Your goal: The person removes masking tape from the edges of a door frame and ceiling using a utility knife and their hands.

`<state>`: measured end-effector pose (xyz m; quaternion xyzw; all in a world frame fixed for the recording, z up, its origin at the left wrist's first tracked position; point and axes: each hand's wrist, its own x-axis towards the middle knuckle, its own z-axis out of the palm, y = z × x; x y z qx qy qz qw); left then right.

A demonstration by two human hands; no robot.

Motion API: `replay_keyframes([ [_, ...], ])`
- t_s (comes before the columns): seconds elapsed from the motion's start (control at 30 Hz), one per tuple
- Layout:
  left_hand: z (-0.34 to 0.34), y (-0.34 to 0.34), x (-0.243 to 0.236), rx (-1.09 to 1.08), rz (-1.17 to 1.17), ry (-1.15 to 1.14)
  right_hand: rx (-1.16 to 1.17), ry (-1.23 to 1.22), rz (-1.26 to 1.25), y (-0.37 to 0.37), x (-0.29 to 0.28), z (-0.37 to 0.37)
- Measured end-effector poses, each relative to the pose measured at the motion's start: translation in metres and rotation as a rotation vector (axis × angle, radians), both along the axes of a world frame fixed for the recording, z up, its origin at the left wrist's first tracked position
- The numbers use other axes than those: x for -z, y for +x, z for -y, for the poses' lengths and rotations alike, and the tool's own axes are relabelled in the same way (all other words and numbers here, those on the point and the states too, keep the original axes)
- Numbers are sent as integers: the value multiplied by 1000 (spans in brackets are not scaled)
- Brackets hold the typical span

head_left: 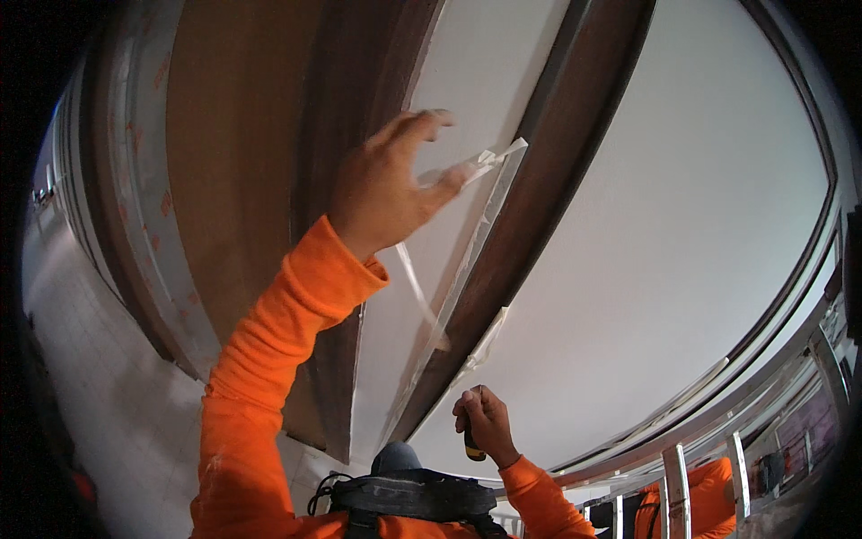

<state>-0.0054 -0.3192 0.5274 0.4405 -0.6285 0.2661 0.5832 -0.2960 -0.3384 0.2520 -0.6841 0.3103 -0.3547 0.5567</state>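
Note:
My left hand [400, 175] is raised at the dark wooden trim [576, 116], fingers curved but apart. Its thumb touches or overlaps a crumpled strip of whitish tape [510, 151], which trails loosely down behind the hand across the white panel. Low in the middle, my right hand [485, 422] is closed round a yellow-and-black handled tool [474, 449]; its tip is too small to make out. Near it a second pale strip [485, 350] hangs along the trim's right edge. Both my forearms wear orange sleeves.
A brown panel [229, 162] stands on the left above a pale tiled floor [99, 359]. A large white panel [700, 198] fills the right. Metal ladder-like rails [675, 494] are at the lower right, with a person in orange [714, 503] behind them. A black waist bag [409, 490] is at my body.

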Motion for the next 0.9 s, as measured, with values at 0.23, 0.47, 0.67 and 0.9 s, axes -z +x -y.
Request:
replay_keyframes([
  [0.23,25,-19,-14,-202,231,303,14,7,-17,6,-3,-5],
  [0.47,43,-3,-11,-104,156,-130,21,13,-21,2,2,-7],
  [0.67,99,51,28,163,-86,-45,87,-75,-92,-1,4,9],
  [0.9,47,38,15,-20,93,7,48,-233,-84,-8,5,8],
])
